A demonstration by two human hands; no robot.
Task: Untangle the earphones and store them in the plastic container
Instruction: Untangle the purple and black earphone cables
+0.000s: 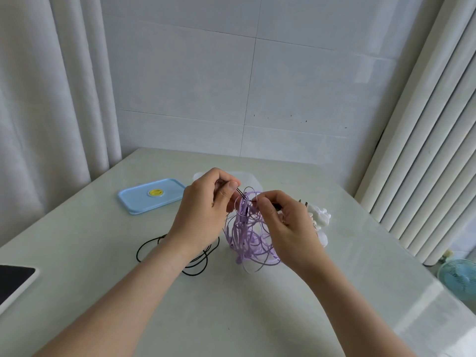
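Observation:
A tangle of purple earphone cable [247, 235] hangs between my hands above the table [231, 318], mixed with a thin black cable. My left hand [206, 210] pinches a black strand at the top of the tangle. My right hand [286, 225] pinches the tangle from the right. Loops of the black earphone cable [198, 264] lie on the table under my left wrist. A clear plastic container [253, 182] stands behind my hands, mostly hidden. Its blue lid [150, 195] with a yellow round centre lies to the left.
White earphones [320, 219] lie in a heap right of my right hand. A dark tablet with a white frame [15, 279] sits at the table's left edge. Curtains hang left, a white radiator stands right, and a small blue fan [461, 276] sits below the table's right edge.

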